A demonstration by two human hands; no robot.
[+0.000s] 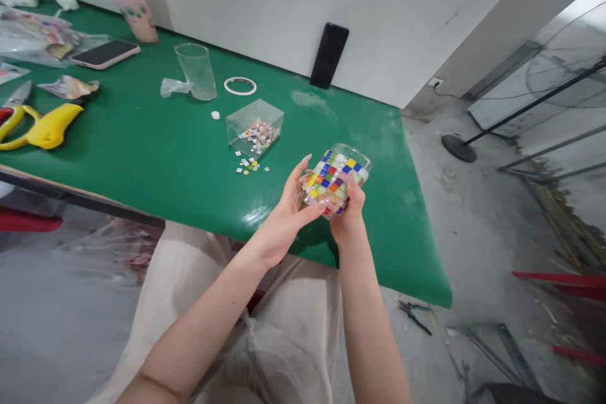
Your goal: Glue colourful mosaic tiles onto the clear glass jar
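Note:
A clear cup covered with small coloured mosaic tiles (pixel 337 178) is held tilted above the green table (pixel 142 151). My right hand (pixel 349 218) grips it from below, thumb up against its side. My left hand (pixel 284 214) cups its left side, fingers curled round the lower edge and one finger raised. A clear plastic box of loose small tiles (pixel 254 128) stands on the table just behind and left of the cup, with a few tiles (pixel 250 166) spilled in front of it.
Further back stand an empty clear cup (pixel 196 71), a white tape ring (pixel 240 85), a pink tumbler (pixel 129 0) and a phone (pixel 105 53). A black phone (pixel 329 55) leans on the wall. Yellow-handled pliers (pixel 40 129) lie left. Pliers (pixel 414 314) lie on the floor.

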